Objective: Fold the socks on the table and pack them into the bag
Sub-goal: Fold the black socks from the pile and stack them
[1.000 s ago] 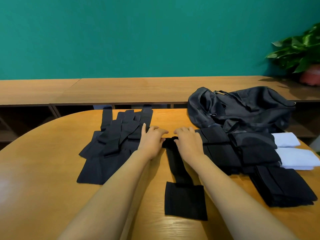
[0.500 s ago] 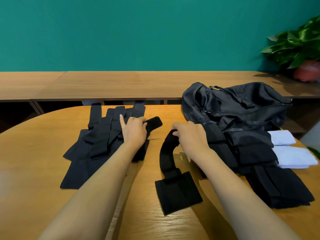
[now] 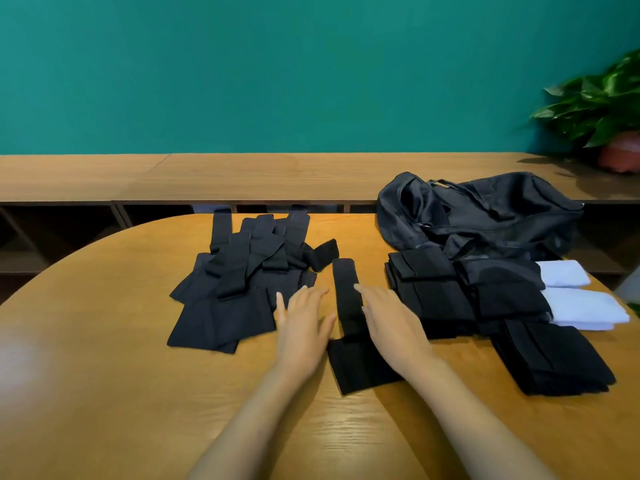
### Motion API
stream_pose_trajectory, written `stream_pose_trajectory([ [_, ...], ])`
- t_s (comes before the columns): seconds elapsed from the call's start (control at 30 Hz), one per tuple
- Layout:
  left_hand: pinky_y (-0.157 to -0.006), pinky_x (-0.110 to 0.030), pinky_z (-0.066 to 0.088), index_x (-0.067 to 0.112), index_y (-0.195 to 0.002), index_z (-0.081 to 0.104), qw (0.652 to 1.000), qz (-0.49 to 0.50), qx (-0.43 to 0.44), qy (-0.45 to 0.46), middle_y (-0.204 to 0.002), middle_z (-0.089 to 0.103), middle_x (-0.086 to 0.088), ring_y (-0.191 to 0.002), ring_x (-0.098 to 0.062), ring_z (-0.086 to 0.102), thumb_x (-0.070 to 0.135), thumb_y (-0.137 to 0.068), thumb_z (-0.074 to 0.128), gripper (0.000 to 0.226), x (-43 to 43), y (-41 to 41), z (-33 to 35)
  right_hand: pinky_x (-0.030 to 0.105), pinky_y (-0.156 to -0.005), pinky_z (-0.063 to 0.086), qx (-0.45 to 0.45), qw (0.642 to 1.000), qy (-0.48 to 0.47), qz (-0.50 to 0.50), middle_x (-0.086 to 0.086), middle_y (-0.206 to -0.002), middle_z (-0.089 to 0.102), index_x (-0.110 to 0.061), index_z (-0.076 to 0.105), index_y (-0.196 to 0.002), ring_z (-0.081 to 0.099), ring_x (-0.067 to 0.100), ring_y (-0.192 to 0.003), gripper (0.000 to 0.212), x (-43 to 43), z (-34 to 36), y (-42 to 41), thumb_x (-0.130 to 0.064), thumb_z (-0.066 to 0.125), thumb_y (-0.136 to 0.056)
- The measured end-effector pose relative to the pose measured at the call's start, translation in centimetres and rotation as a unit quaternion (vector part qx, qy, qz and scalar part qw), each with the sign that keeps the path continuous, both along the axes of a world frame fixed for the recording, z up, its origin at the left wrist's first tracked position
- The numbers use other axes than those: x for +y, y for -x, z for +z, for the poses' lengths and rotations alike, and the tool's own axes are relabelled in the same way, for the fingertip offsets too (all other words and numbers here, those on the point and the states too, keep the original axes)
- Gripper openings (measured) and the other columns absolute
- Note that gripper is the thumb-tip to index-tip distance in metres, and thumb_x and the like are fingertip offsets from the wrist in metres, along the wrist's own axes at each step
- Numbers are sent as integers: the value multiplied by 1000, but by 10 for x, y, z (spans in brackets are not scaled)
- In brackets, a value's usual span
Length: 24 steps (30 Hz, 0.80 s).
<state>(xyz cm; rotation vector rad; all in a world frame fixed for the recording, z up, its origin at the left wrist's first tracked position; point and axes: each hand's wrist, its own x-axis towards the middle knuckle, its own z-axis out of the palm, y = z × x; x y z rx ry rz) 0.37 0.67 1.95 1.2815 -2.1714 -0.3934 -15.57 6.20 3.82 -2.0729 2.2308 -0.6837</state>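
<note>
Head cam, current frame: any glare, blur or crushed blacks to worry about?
Head view: glare on the table at far left and bottom centre; left hand and right hand slightly motion-blurred; sock pile and bag nearly uniform black, folds hard to separate; plant soft at the right edge.

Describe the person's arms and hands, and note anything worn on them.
The left forearm and right forearm are bare, with no sleeves in view. The left hand and right hand wear no gloves, and no ring, watch or bracelet shows on either.
</note>
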Motion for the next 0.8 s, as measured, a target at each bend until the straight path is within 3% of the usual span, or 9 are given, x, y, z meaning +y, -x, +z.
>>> stream_pose_trajectory([
  [0.07,-121,-44,10,30,-123,52,1000,2,15,-3,-119,52,15,-122,-8,42,34,-94,60,30,29,-5,-9,24,-88,48,-33,999,16,-6,-6,-133,53,-21,43,-141,52,11,-118,38,26,-6,-8,-21,45,-103],
  [0.13,-112,-39,28,33,-106,50,1000,-6,29,-5,-104,49,17,-104,-5,42,35,-91,63,20,54,-9,-16,23,-84,49,-58,998,26,-18,-7,-123,55,-22,47,-131,56,10,-107,30,50,-15,-13,-23,46,-102],
  [0.2,-113,-38,26,34,-105,52,999,-30,5,-19,-106,49,18,-104,-2,42,38,-91,62,17,72,-13,-20,25,-84,49,-53,998,23,-25,-9,-112,55,-24,48,-121,57,9,-99,21,70,-25,-14,-25,48,-101],
  [0.27,-120,-40,12,34,-121,55,997,-54,-46,-28,-124,49,19,-120,3,40,45,-93,57,30,84,-18,-20,26,-89,47,-37,999,13,-20,-13,-106,54,-27,49,-116,56,7,-99,16,84,-32,-12,-26,49,-100],
  [0.4,-122,-38,0,35,-137,49,989,-103,-107,-6,-141,42,21,-134,5,30,56,-91,52,51,94,-36,-21,23,-105,34,-21,999,21,24,-17,-113,58,-28,56,-119,50,-3,-107,20,106,-36,-6,-28,48,-101],
  [0.5,-119,-36,13,35,-122,63,981,-135,-119,75,-128,58,20,-125,4,43,57,-92,44,42,93,-50,-24,23,-103,37,-26,997,31,64,-20,-111,61,-32,60,-114,42,-12,-103,22,116,-37,-3,-36,43,-102],
  [0.63,-110,-32,26,31,-94,74,978,-129,-80,144,-101,71,17,-101,2,60,50,-95,39,40,98,-56,-35,19,-103,32,-55,992,54,100,-27,-117,54,-34,61,-118,36,-16,-112,58,121,-45,-6,-71,23,-93],
  [0.7,-109,-29,26,27,-94,75,980,-114,-45,156,-99,72,15,-99,0,61,46,-96,40,39,101,-57,-37,18,-106,25,-27,991,54,116,-26,-124,52,-34,60,-123,31,-14,-120,59,122,-48,-7,-73,29,-90],
  [0.8,-107,-28,29,25,-97,74,982,-96,-12,161,-97,71,15,-100,-2,59,45,-96,42,37,100,-60,-38,26,-106,30,13,988,110,103,-19,-122,60,-31,64,-117,44,-1,-121,46,123,-54,-6,-63,45,-90],
])
